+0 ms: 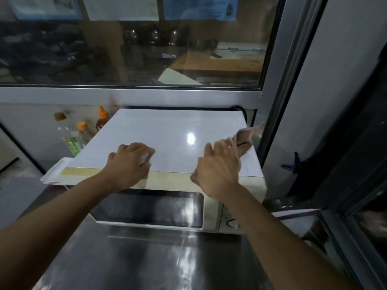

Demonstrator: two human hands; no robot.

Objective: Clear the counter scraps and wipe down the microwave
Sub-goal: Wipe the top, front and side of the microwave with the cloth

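Note:
A white microwave (173, 130) with a dark glass door (150, 208) stands on the steel counter (146, 258) below a window. My right hand (219, 166) presses a brownish cloth (244, 140) flat on the right side of the microwave's top, near the front edge; the cloth sticks out beyond my fingers toward the right rim. My left hand (128, 162) rests on the top near the front left, its fingers curled over something small and pale that I cannot make out.
Bottles with orange caps (83, 130) stand left of the microwave against the wall. A stack of white trays (55, 174) lies beside the microwave's left front corner. A metal window frame (278, 101) rises close on the right, with a blue clip (293, 163).

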